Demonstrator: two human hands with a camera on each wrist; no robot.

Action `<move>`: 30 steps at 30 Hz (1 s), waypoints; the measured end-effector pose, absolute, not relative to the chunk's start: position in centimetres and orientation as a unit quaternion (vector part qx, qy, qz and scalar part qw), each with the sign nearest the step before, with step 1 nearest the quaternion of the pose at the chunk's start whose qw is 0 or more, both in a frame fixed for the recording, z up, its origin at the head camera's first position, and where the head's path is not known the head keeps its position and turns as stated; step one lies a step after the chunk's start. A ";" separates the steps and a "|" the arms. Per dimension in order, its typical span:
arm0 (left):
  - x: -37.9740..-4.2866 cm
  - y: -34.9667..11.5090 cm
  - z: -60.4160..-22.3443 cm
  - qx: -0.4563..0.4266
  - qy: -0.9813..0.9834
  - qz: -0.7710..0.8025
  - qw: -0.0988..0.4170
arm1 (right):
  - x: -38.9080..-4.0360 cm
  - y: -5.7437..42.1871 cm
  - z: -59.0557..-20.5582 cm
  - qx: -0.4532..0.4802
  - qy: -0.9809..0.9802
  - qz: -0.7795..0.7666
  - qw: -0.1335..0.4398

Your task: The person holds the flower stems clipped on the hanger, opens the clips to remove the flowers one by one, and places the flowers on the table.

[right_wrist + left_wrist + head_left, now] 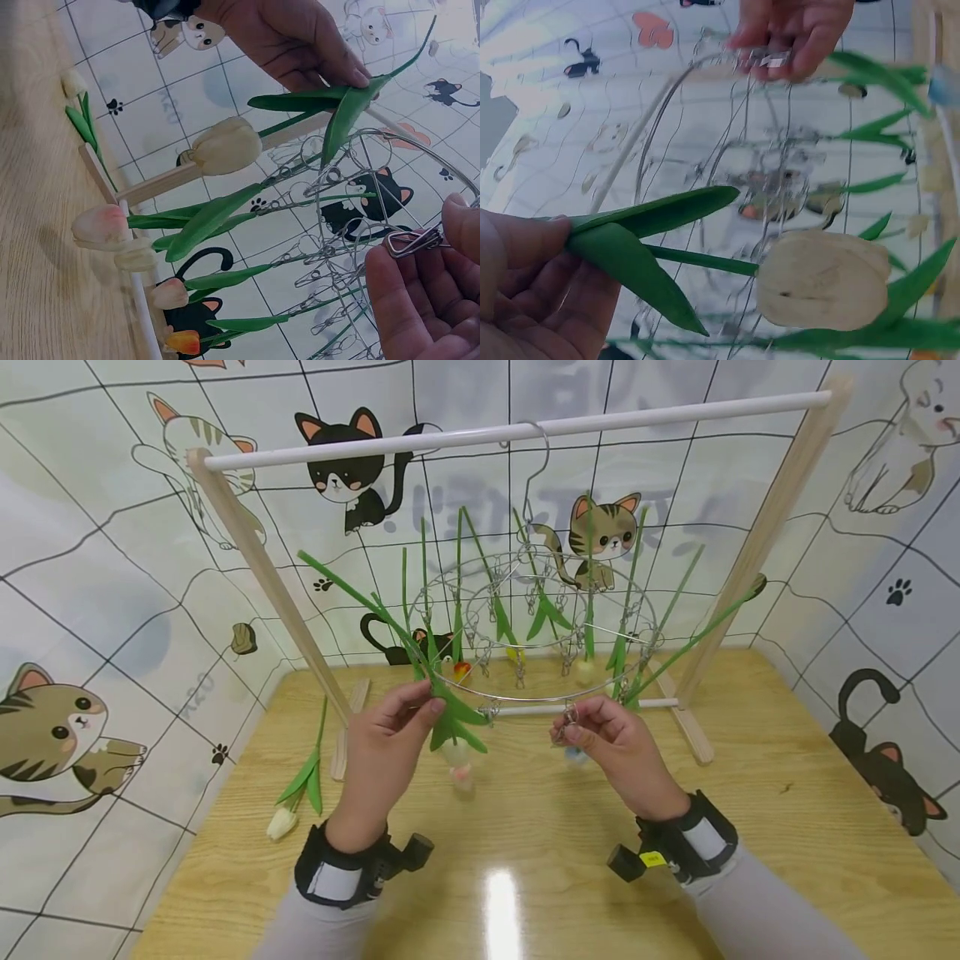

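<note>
A white artificial tulip (pixel 821 281) hangs head down from my left hand (pixel 382 752), whose thumb and fingers pinch its green stem by the leaves. My right hand (pixel 611 747) pinches a metal wire clip (pixel 414 241) at the near rim of a round wire hanger (pixel 540 697). That hanger hooks over a white rod and carries several small clips around its rings. Several tulips hang upside down from it, among them an orange one (pixel 183 343) and pink-and-white ones (pixel 101 226). The held tulip is apart from the clip in my right hand.
A wooden stand with a white top rod (pixel 450 439) spans the table (pixel 420 877). Its right foot (pixel 693 739) rests toward the back. One white tulip (pixel 282 822) lies on the table at left. Behind is a cat-patterned sheet (pixel 465 477).
</note>
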State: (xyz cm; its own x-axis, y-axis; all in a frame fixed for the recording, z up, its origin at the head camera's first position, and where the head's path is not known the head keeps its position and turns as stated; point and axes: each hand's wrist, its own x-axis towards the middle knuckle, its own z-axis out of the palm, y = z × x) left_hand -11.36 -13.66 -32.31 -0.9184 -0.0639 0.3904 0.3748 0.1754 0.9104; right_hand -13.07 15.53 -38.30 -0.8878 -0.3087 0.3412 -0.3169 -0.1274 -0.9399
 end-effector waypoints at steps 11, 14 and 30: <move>-12.9 -19.4 -31.0 -0.011 -0.762 -0.586 0.274 | -13.1 15.6 -38.3 0.244 -0.654 0.716 0.003; -13.3 -21.0 -30.9 0.017 -0.761 -0.575 0.300 | -13.1 15.6 -38.3 0.247 -0.654 0.715 0.004; -16.9 -28.4 -34.3 0.185 -0.824 -0.478 0.242 | -13.1 15.6 -38.3 0.242 -0.657 0.714 0.004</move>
